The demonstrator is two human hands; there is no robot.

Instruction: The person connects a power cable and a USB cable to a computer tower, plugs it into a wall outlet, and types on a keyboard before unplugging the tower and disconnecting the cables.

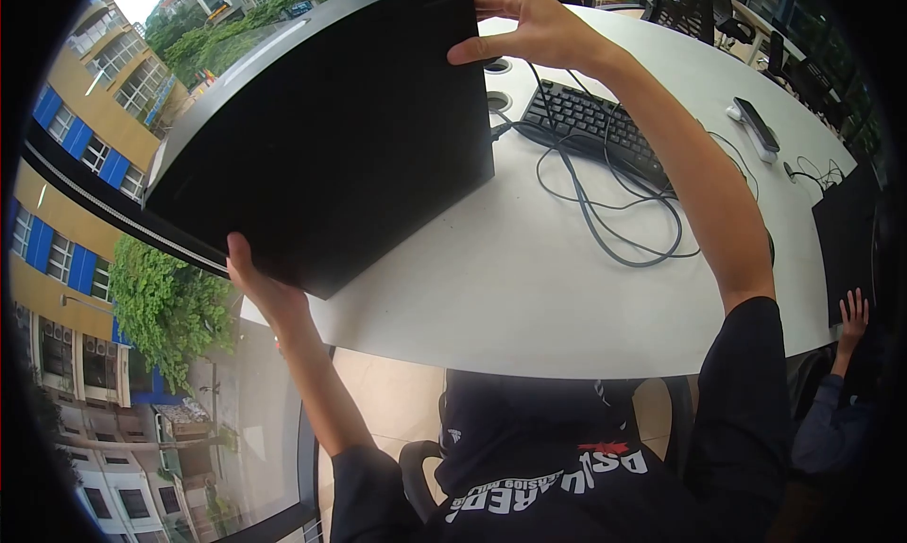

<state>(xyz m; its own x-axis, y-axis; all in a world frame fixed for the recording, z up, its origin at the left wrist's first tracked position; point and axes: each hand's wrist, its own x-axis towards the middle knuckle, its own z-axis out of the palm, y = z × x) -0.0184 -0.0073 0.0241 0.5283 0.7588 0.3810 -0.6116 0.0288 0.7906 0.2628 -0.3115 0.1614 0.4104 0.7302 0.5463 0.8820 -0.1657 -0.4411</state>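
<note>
White, smooth and curved at its rim, the table [529, 297] fills the middle of my view, with a window wall and yellow, blue-shuttered buildings beyond it at nine o'clock. Nearest me, at seven o'clock, my left hand [260, 288] cups the lower corner of the black computer case [331, 146], fingers wrapped under its edge. The case is a large matte box with flat panels and sharp corners, tilted, one bottom edge seemingly resting on the table near its rim; I judge the handling as mid-way, neither lifted clear nor set flat. At twelve o'clock my right hand [534, 28] clamps the top far corner, thumb on the side panel. Past it lie a black keyboard [595, 127], looping grey cables [614, 212] and a slim phone-like device [756, 125]. At three o'clock another person's hand [853, 316] rests by a dark panel.
</note>
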